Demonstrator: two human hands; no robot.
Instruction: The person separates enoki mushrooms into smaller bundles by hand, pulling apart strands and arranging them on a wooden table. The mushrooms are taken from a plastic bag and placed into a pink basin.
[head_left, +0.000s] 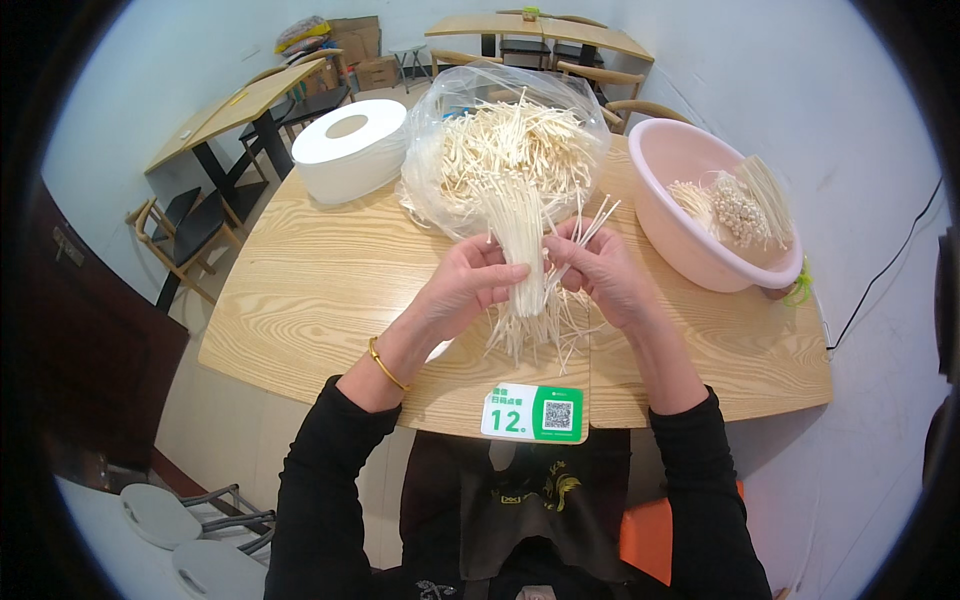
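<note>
My left hand (480, 277) grips a bundle of enoki mushrooms (517, 225), its caps pointing away from me. Beside it, my right hand (596, 266) pinches a few loose enoki stems (598, 223) against the bundle's right side. Under both hands a small heap of enoki stems (536, 334) lies on the wooden table. Just beyond them sits a clear plastic bag (499, 79), opened wide and piled with separated enoki (517, 142). To the right, a pink plastic basin (660, 217) contains several enoki clumps (739, 206).
A large roll of white paper (349, 154) stands at the table's (337, 300) far left. A green-and-white card with a printed code (532, 412) lies at the near edge. The right end meets a wall (847, 150) with a black cable (892, 262). Folding stools (161, 514) stand at lower left.
</note>
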